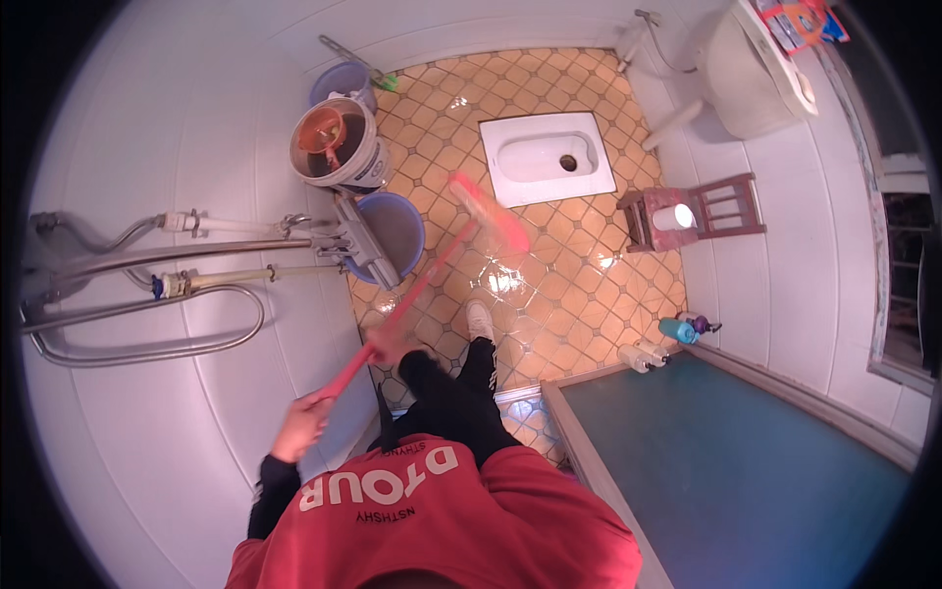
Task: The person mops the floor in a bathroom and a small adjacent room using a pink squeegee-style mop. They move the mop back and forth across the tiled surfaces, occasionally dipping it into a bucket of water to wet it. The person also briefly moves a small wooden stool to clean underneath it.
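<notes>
A red long-handled floor squeegee [428,279] slants from lower left to the middle of the floor. Its wide pinkish-red head [493,212] is smeared by motion, just below the white squat toilet [501,184]. Near the handle's upper end, my left hand [302,428] is closed around it. Farther down the handle, my right hand [391,346] grips it too, slightly blurred. The head is over the tan tiled floor [549,294], which shines with wet-looking glare.
Left of the squeegee stand a blue basin [413,234], a white bucket [371,169] holding an orange dipper [320,128], and another blue bucket [343,80]. Pipes line the left wall. A small wooden chair [643,209], several bottles [677,330] and a glass door panel [726,452] are at right.
</notes>
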`<state>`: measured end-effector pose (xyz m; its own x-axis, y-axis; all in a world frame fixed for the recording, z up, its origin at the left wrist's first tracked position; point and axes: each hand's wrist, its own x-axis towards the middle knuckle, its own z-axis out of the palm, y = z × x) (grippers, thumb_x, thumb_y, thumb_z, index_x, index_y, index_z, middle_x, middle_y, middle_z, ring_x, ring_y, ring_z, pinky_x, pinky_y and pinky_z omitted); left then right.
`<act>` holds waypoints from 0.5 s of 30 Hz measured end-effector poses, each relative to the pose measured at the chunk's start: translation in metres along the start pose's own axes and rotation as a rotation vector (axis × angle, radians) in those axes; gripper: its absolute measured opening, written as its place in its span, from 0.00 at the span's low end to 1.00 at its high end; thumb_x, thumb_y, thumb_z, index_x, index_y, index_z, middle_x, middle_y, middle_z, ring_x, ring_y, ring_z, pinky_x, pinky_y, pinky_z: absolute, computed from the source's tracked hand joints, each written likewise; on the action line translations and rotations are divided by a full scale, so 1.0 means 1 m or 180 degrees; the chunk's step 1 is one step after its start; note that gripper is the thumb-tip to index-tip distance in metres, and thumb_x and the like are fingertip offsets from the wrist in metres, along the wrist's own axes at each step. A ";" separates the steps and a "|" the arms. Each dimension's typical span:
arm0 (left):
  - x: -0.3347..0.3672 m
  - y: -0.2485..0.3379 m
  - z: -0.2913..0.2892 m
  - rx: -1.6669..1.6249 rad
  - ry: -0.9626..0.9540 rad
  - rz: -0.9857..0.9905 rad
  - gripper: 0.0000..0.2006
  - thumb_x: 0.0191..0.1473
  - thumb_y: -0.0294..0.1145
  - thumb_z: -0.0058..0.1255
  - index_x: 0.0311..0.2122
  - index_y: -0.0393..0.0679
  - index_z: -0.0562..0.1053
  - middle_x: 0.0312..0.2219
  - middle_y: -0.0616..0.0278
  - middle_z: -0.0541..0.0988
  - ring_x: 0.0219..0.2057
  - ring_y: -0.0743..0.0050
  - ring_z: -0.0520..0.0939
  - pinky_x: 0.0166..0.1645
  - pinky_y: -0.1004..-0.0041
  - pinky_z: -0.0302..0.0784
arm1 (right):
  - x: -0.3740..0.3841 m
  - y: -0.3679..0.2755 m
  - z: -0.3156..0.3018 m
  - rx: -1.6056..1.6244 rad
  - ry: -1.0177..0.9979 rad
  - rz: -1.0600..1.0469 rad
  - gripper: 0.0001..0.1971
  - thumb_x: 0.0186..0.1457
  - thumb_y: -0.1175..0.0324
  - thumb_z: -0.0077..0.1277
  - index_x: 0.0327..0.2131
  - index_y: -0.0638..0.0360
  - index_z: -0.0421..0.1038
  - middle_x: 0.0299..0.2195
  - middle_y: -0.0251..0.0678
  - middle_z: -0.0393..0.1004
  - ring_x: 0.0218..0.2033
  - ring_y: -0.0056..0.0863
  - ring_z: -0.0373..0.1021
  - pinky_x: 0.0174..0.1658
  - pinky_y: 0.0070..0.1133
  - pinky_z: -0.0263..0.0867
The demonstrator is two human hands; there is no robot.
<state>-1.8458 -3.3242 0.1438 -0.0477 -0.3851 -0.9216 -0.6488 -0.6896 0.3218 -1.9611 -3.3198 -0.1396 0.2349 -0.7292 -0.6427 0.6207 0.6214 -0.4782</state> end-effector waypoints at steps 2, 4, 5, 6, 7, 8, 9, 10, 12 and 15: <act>0.028 -0.004 0.027 -0.0434 -0.0536 0.0245 0.16 0.52 0.34 0.39 0.47 0.45 0.64 0.21 0.71 0.66 0.14 0.88 0.63 0.17 0.85 0.61 | 0.009 -0.028 -0.032 -0.0616 0.0097 -0.0315 0.08 0.43 0.69 0.41 0.21 0.66 0.60 0.15 0.42 0.66 0.10 0.30 0.65 0.12 0.24 0.62; 0.039 0.014 0.054 -0.0534 -0.0995 0.0586 0.16 0.53 0.35 0.38 0.48 0.44 0.63 0.24 0.70 0.69 0.14 0.86 0.65 0.18 0.85 0.63 | 0.007 -0.055 -0.094 -0.1331 0.0657 -0.0661 0.08 0.45 0.69 0.39 0.28 0.63 0.59 0.15 0.42 0.65 0.12 0.30 0.65 0.14 0.25 0.62; 0.041 0.023 0.067 -0.0361 -0.1319 0.0789 0.18 0.53 0.35 0.38 0.49 0.43 0.62 0.24 0.69 0.69 0.17 0.85 0.68 0.20 0.84 0.66 | 0.000 -0.066 -0.132 -0.1821 0.1111 -0.0821 0.08 0.47 0.69 0.38 0.31 0.61 0.58 0.15 0.42 0.65 0.12 0.30 0.65 0.14 0.26 0.61; 0.042 0.027 0.073 -0.0181 -0.1642 0.0997 0.19 0.53 0.35 0.37 0.50 0.41 0.60 0.25 0.68 0.70 0.20 0.85 0.70 0.22 0.83 0.69 | -0.012 -0.074 -0.167 -0.2289 0.1567 -0.0965 0.10 0.48 0.69 0.37 0.35 0.60 0.57 0.15 0.42 0.64 0.13 0.30 0.65 0.15 0.26 0.61; 0.043 0.024 0.071 -0.0219 -0.1680 0.1045 0.19 0.53 0.35 0.37 0.50 0.41 0.60 0.25 0.68 0.70 0.20 0.85 0.70 0.22 0.83 0.69 | -0.031 -0.076 -0.199 -0.2673 0.1940 -0.1038 0.11 0.49 0.68 0.36 0.38 0.59 0.57 0.15 0.41 0.64 0.14 0.30 0.65 0.15 0.26 0.61; 0.047 0.015 0.062 -0.0177 -0.1591 0.1075 0.19 0.52 0.36 0.38 0.48 0.39 0.62 0.26 0.66 0.71 0.22 0.83 0.71 0.25 0.81 0.70 | -0.053 -0.069 -0.217 -0.2970 0.2158 -0.1069 0.13 0.51 0.68 0.35 0.42 0.57 0.56 0.15 0.41 0.64 0.14 0.30 0.65 0.16 0.27 0.61; 0.055 0.003 0.049 -0.0155 -0.1442 0.1085 0.19 0.52 0.37 0.39 0.46 0.38 0.63 0.28 0.64 0.73 0.24 0.82 0.72 0.28 0.80 0.71 | -0.079 -0.059 -0.214 -0.3254 0.2215 -0.1052 0.20 0.52 0.66 0.34 0.49 0.53 0.51 0.16 0.43 0.64 0.14 0.33 0.65 0.17 0.27 0.61; 0.060 -0.010 0.038 -0.0214 -0.1415 0.1106 0.19 0.52 0.37 0.39 0.46 0.38 0.63 0.28 0.64 0.73 0.24 0.82 0.72 0.28 0.80 0.71 | -0.107 -0.048 -0.214 -0.3393 0.2153 -0.0536 0.25 0.52 0.63 0.34 0.54 0.52 0.44 0.18 0.47 0.67 0.17 0.37 0.67 0.20 0.30 0.62; 0.074 -0.052 0.008 0.1153 -0.0268 0.1188 0.18 0.48 0.37 0.41 0.40 0.34 0.67 0.29 0.54 0.74 0.25 0.71 0.75 0.32 0.73 0.71 | -0.173 -0.027 -0.182 -0.3680 0.1821 0.0006 0.30 0.52 0.61 0.35 0.55 0.53 0.35 0.25 0.57 0.68 0.27 0.51 0.67 0.29 0.38 0.62; 0.111 -0.140 -0.021 0.2492 0.0540 0.1977 0.16 0.44 0.38 0.40 0.33 0.36 0.69 0.25 0.47 0.73 0.30 0.49 0.73 0.36 0.58 0.67 | -0.265 -0.006 -0.146 -0.3262 0.1504 0.0737 0.29 0.52 0.61 0.34 0.55 0.52 0.36 0.23 0.52 0.69 0.23 0.46 0.68 0.26 0.36 0.63</act>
<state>-1.7439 -3.2830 0.0011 -0.4770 -0.6629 -0.5770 -0.8643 0.2348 0.4448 -2.1369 -3.0884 -0.0538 -0.1743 -0.5215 -0.8352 -0.3511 0.8254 -0.4421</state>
